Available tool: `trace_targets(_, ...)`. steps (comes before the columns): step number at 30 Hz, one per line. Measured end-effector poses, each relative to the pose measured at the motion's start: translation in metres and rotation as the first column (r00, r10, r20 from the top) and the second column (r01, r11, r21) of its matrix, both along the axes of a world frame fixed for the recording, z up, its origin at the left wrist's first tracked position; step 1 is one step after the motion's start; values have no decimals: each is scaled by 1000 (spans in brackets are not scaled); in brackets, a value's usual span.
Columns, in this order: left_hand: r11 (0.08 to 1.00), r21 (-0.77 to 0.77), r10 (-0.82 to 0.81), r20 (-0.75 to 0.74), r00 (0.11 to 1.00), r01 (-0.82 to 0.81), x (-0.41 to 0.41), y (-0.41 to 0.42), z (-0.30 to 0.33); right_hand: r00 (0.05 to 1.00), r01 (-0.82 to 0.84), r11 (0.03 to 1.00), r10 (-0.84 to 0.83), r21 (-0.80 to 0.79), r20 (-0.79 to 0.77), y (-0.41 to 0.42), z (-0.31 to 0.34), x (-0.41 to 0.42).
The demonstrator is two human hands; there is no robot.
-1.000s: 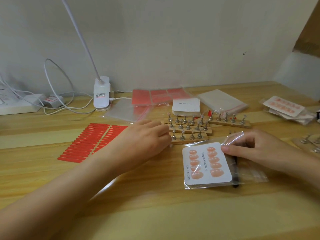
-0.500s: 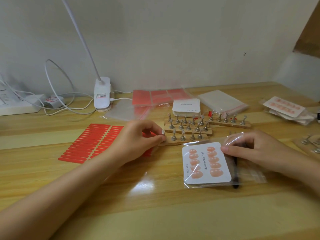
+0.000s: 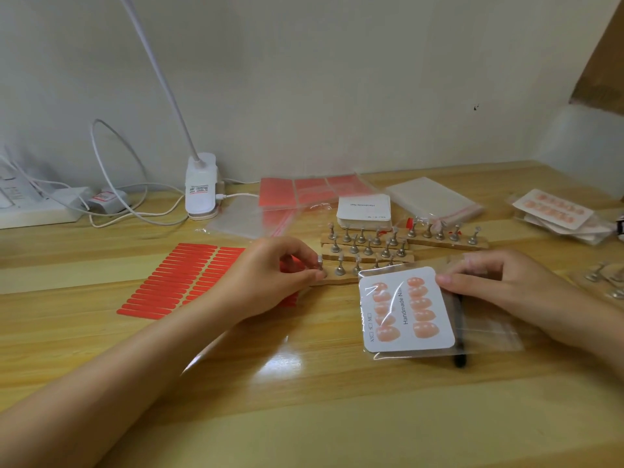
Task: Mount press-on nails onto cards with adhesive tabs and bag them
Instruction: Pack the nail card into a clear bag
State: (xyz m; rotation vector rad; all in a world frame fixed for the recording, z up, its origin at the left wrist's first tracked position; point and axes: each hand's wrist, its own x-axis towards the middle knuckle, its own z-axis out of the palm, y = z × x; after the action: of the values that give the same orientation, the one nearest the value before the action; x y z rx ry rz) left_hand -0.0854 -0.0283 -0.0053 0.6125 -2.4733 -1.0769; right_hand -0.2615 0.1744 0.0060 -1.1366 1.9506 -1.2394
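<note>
Head view, mid-frame: my left hand [image 3: 270,275] pinches a stand [image 3: 320,269]; my right hand [image 3: 499,285] grips the bag [image 3: 486,336] holding the card [image 3: 407,310]. Bagging's underway; sealing probably comes next.

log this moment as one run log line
stage: bagging | left hand: pinches metal stand on wooden strip | right hand: holds clear bag over nail card

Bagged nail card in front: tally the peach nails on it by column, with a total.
On the nail card inside its clear bag:
Left column: 5
Right column: 5
Total: 10
</note>
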Motion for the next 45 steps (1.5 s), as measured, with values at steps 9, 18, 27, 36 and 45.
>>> trace_targets(9,993,-113,18,11,1000,-17,-4,1,-3,997,43,994,-36,-101,72,-2,4,7)
trace_targets(18,991,-128,-40,-2,999,40,1,1,-5,996,-83,992,82,-98,-20,-1,8,13)
trace_targets(27,991,-128,-26,7,1000,27,-2,0,-3,986,-137,985,146,-107,79,-2,12,24)
trace_targets(36,977,-195,38,-263,964,-92,17,7,16,989,-130,962,143,-241,40,-4,17,39)
trace_targets(45,805,-589,-216,-395,893,-65,43,37,26,638,-285,843,-189,-457,-747,-6,5,47)
